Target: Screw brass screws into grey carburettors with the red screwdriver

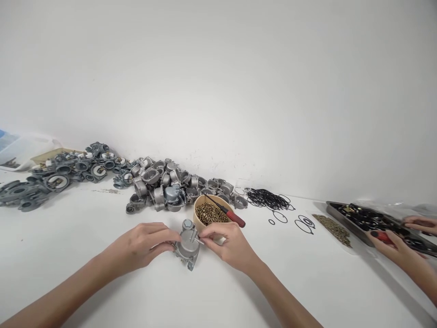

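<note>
A grey metal carburetor (189, 244) rests on the white table, its round float bowl facing up. My left hand (145, 243) is closed on its left side, thumb and fingers at the rim. At the opposite edge, my right hand (227, 241) pinches the carburetor beside a small spout; any tiny part between those fingertips is hidden. Just behind it stands a yellowish bowl (197, 217) of brass-coloured screws (210, 213). Across that bowl lies a screwdriver (235, 218) with a red and black handle.
Metal float bowls (160, 182) are heaped behind, with carburetor bodies (63, 175) further left. Black rubber rings (268, 199) lie right of centre, near small brass parts (332, 229). A co-worker's hand (392, 243) holds a red-handled tool by a dark tray (358, 234).
</note>
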